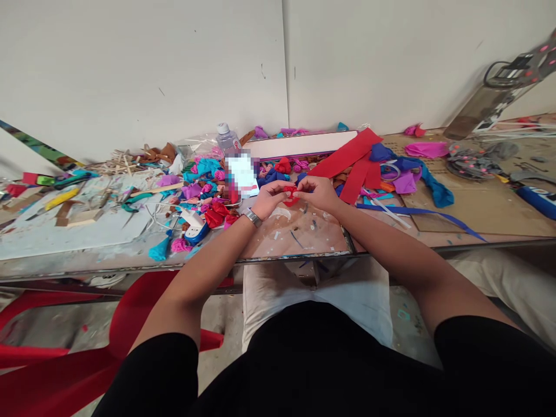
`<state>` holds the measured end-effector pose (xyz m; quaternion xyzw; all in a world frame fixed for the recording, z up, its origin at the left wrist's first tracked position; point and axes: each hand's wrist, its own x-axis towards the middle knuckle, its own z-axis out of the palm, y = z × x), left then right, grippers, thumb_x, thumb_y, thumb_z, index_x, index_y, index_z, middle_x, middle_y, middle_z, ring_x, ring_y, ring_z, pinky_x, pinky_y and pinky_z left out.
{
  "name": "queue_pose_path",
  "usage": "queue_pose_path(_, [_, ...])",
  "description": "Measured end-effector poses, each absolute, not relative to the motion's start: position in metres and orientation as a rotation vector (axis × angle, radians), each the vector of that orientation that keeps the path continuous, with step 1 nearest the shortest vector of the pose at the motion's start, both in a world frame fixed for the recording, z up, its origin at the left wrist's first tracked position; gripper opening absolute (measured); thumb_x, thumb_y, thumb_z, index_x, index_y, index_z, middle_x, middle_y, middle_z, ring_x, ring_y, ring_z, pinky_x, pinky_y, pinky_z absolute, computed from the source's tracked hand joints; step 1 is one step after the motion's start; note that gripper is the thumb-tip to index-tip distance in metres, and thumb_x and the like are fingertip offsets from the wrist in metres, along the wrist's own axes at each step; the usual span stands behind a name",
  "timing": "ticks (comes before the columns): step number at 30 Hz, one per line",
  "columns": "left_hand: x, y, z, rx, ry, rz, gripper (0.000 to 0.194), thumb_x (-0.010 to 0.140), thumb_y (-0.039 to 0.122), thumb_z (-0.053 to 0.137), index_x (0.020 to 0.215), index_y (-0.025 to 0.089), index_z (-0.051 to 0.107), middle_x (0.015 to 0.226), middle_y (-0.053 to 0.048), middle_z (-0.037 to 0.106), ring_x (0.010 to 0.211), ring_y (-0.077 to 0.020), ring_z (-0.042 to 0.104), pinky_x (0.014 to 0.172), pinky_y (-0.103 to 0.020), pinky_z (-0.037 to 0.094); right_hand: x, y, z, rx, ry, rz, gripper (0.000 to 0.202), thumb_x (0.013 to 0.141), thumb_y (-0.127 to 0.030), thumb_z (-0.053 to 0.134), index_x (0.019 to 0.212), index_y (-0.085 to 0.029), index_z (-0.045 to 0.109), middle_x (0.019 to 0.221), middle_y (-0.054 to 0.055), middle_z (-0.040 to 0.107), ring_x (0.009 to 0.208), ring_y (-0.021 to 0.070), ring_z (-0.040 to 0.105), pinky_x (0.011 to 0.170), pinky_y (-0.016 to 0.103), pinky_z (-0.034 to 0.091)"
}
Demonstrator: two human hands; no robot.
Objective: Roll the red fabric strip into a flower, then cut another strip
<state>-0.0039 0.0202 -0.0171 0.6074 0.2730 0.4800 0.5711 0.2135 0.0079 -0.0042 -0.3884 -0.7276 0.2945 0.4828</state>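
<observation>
Between my two hands is a small piece of crumpled red crepe paper [290, 201], held just above the table's front part. My left hand [273, 198], with a metal watch on its wrist, pinches the paper from the left. From the right, the fingers of my right hand [319, 193] pinch its other side. Long red crepe paper strips [347, 156] lie just beyond my right hand. A phone [244, 175] with a lit, blurred screen leans up beyond my left hand, near a clear plastic bottle [227, 139].
Crumpled paper pieces in several colours cover the table [299, 237] around the phone. Left are a white charger [192, 218], pliers [134, 204] and a yellow-handled tool [62, 198]. A blue strip [428, 215] and a large tilted bottle [478, 107] are right. A red chair [143, 313] stands left.
</observation>
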Motion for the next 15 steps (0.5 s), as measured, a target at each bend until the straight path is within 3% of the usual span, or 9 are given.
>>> queue_pose_path(8, [-0.0063,0.0218,-0.0188,1.525,0.645,1.099,0.037,0.080,0.032,0.086,0.114,0.018,0.080,0.105,-0.007,0.082,0.084,-0.0153,0.075,0.080,-0.031,0.062,0.2105,0.0118,-0.0031,-0.904,-1.651,0.977,0.044,0.066,-0.048,0.093,0.089,-0.019,0.071,0.077,0.001,0.071,0.069,0.0150,0.062,0.066,0.029,0.049])
queue_pose_path(15, [-0.0053,0.0241,-0.0196,1.576,0.579,1.107,0.050,0.079,0.032,0.089,0.124,0.018,0.072,0.114,-0.010,0.082,0.096,-0.0192,0.077,0.089,-0.034,0.062,0.2100,0.0095,0.0032,-1.045,-1.551,1.097,0.053,0.055,-0.046,0.099,0.091,-0.016,0.076,0.078,0.004,0.077,0.071,0.0163,0.067,0.068,0.029,0.052])
